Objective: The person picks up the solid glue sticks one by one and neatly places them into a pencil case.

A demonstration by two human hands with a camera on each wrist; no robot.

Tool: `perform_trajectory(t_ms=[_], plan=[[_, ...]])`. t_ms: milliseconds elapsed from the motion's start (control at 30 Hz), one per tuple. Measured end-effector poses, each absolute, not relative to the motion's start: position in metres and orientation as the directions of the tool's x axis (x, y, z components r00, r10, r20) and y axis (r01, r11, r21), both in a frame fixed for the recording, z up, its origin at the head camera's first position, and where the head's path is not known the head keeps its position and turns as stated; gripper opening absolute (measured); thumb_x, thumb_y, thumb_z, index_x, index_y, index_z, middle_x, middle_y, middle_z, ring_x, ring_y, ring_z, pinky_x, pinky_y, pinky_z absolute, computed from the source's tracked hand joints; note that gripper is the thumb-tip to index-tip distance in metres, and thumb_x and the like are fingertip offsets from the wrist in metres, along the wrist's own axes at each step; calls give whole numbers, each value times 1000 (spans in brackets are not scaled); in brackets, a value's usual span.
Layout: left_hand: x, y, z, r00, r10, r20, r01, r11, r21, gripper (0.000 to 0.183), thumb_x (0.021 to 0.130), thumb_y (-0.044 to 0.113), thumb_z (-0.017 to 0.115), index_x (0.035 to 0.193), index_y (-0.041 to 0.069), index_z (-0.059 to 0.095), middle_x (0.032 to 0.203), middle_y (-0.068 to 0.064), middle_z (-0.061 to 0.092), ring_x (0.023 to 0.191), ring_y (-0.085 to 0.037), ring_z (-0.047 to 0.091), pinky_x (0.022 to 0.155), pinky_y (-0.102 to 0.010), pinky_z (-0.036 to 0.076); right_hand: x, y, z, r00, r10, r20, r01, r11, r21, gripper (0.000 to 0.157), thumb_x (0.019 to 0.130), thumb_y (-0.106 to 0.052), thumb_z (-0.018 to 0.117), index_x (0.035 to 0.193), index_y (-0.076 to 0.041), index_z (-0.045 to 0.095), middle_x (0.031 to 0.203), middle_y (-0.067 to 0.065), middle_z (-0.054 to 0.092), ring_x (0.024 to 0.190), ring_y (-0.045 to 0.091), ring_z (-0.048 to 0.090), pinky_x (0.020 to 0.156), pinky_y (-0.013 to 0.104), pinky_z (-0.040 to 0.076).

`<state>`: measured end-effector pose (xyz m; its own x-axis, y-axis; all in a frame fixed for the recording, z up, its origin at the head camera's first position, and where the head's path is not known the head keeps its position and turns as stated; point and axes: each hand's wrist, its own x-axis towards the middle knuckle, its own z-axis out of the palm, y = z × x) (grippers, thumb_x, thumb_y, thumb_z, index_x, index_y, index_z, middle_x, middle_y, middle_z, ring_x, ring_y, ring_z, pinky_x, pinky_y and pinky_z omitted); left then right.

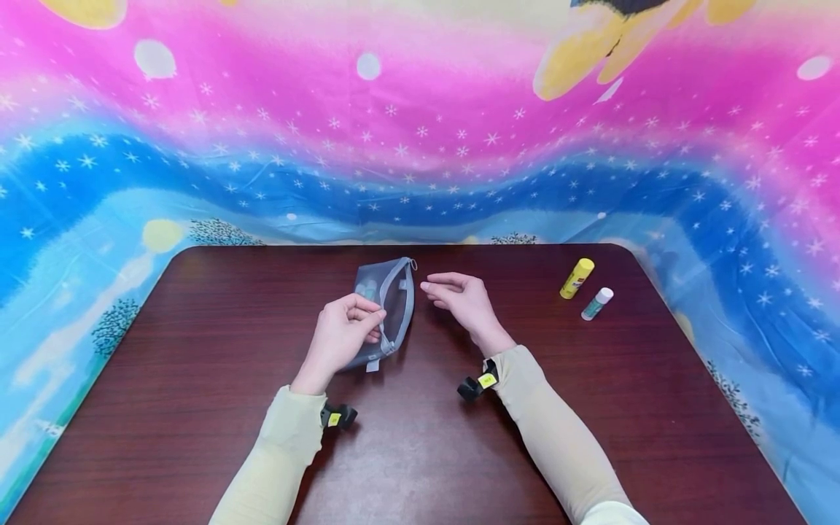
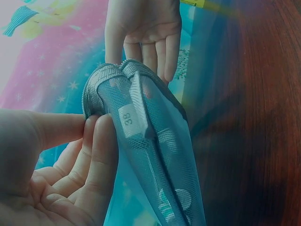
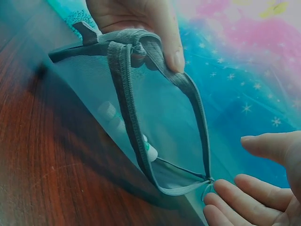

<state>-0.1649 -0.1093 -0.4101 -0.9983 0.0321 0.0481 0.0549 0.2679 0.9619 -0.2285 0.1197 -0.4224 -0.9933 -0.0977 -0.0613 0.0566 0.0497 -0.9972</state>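
Observation:
A grey mesh zipper pouch [image 1: 371, 275] stands with its mouth spread apart in the middle of the table. My left hand [image 1: 337, 332] pinches the zipper edge of that mouth between thumb and fingers. Through the mesh in the right wrist view, a small white-capped tube [image 3: 150, 153] shows inside, with another whitish shape beside it. My right hand [image 1: 467, 300] hovers just right of the pouch, holding nothing. Its thumb stands apart from the extended fingers [image 3: 244, 197], whose tips are close to the ring zipper pull [image 3: 207, 190]. A white label [image 2: 127, 120] reads 38.
A yellow glue stick [image 1: 577, 278] and a smaller white-capped green glue stick [image 1: 597, 304] stand at the right of the dark wooden table [image 1: 197, 364]. A colourful printed cloth [image 1: 420, 168] hangs along the table's back and sides.

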Motion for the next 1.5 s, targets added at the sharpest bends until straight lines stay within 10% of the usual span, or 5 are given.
perform_trajectory(t_ms=[1500], plan=[[-164, -111, -407, -998, 33, 44, 51, 260, 964, 14, 92, 10, 77, 101, 2, 70, 78, -10, 73, 65, -23, 72, 65, -32, 62, -222, 194, -381, -988, 81, 135, -131, 43, -990, 41, 93, -21, 78, 126, 2, 69, 103, 3, 76, 98, 19, 72, 94, 43, 55]])
